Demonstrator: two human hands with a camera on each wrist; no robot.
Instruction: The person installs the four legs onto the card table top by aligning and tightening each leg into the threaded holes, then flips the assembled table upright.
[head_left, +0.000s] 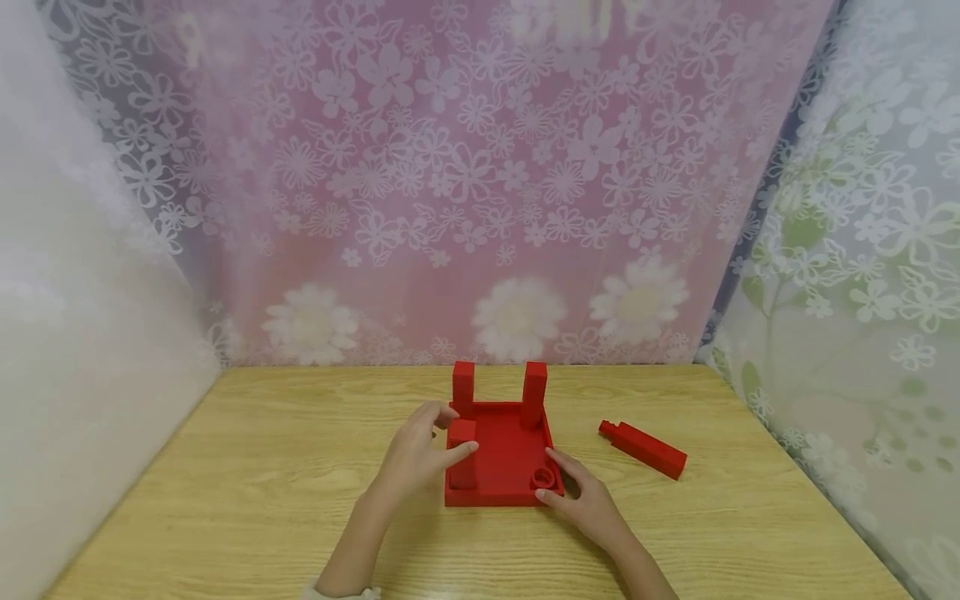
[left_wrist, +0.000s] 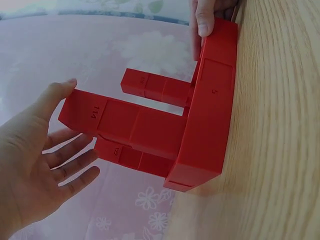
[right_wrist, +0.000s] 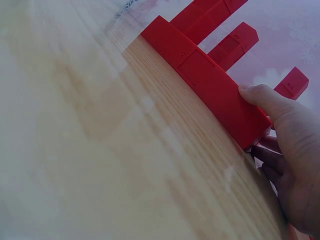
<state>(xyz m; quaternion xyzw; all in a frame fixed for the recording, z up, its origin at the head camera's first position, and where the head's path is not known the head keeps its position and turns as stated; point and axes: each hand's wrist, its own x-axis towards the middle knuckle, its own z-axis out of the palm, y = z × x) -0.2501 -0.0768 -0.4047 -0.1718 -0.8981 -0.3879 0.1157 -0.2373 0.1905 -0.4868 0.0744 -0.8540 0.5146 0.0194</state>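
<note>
A shallow square red tray (head_left: 502, 501) with a raised rim lies on the table. Three square red posts stand up from its corners: the back-left post (head_left: 463, 385), the back-right post (head_left: 534, 392) and the front-left post (left_wrist: 120, 120), marked 114. A round red socket (head_left: 543, 477) sits in the front-right corner. My left hand (head_left: 411, 452) is around the top of the front-left post, thumb at its upper end and the other fingers extended loosely beside it. At the front-right corner my right hand (head_left: 591, 505) grips the tray, its thumb on the front wall and fingers along the right side.
A loose red post (head_left: 647, 450) with a narrower, notched end lies on the wooden table (head_left: 300, 450), right of the tray. Behind the table hangs a pink flowered curtain (head_left: 465, 208), with pale sheets at both sides.
</note>
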